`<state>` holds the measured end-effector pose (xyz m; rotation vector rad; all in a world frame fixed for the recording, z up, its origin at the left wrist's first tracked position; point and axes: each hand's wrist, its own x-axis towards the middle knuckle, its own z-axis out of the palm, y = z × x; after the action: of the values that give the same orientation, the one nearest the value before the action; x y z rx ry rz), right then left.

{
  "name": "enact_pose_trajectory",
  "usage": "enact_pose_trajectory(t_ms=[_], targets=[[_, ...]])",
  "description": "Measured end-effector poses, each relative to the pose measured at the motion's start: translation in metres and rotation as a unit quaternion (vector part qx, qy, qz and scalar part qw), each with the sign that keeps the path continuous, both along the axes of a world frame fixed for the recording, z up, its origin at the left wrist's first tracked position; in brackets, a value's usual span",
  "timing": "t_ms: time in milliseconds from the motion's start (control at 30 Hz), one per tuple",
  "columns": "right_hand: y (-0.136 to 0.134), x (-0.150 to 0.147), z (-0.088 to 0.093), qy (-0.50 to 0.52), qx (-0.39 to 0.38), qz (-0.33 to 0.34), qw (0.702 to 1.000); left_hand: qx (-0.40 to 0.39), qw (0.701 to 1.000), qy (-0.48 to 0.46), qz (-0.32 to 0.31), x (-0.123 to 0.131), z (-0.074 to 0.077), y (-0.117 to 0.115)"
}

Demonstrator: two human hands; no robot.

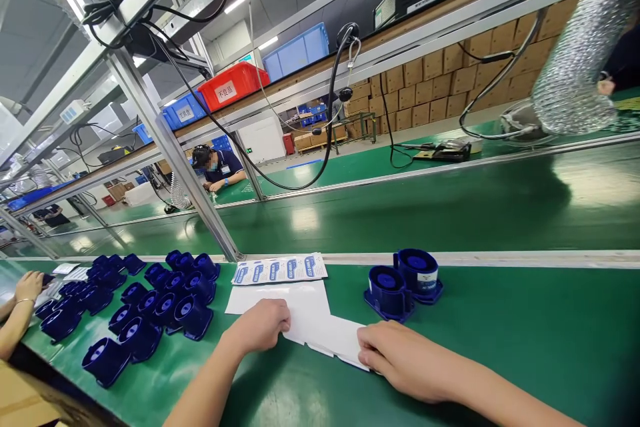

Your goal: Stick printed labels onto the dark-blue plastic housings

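My left hand (263, 325) rests with its fingers curled on a white backing sheet (305, 310) lying on the green bench. My right hand (400, 357) lies over the edge of a second white sheet (340, 337), fingers pressed together on it. A strip of blue-and-white labels (280, 270) lies just beyond the sheets. Two dark blue round parts (404, 280) stand to the right of the sheets, one carrying a label. A heap of several more dark blue parts (150, 303) lies to my left.
Another person's hand (27, 287) rests at the far left by the heap. A green conveyor belt (400, 213) runs behind the bench, with a slanted metal post (175, 153). A silver duct hose (575, 60) hangs at right. A seated worker (220, 167) is far back.
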<state>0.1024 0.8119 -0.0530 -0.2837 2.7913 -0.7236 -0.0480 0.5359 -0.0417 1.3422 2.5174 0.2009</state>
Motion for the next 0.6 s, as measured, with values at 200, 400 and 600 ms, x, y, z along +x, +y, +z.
enact_pose_trajectory(t_ms=[200,400,600], targets=[[-0.001,-0.002,-0.001,0.004,0.003,0.003,1.000,-0.006,1.000,-0.009,0.026,-0.011,0.009,-0.013],[-0.001,-0.001,-0.002,0.003,-0.006,-0.002,1.000,-0.033,0.998,0.019,0.047,-0.012,0.011,-0.015],[0.000,-0.003,-0.007,0.003,-0.021,-0.017,1.000,-0.043,0.997,0.027,0.064,-0.015,0.003,-0.011]])
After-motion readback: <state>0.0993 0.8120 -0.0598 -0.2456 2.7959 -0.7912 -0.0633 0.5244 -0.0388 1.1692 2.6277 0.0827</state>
